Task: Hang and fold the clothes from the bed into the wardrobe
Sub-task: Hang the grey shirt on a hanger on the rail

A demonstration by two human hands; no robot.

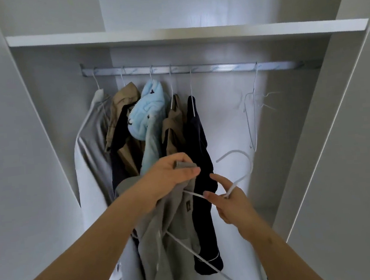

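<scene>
I stand in front of the open wardrobe. My left hand (171, 175) grips the top of a grey garment (166, 236) that hangs down in front of me. My right hand (228, 200) pinches the neck of a white hanger (239, 175), whose hook curves up to the right and whose arm runs under the grey cloth. Behind my hands, several garments hang on the rail (195, 67): a pale grey one (90, 149), a tan jacket (122, 114), a light blue fleece (147, 111), another tan piece (173, 127) and a navy one (199, 149).
A white shelf (187, 34) runs above the rail. Empty white hangers (252, 110) dangle at the rail's right end. The wardrobe's side walls (314, 127) stand close on both sides, and the right half of the rail carries no clothes.
</scene>
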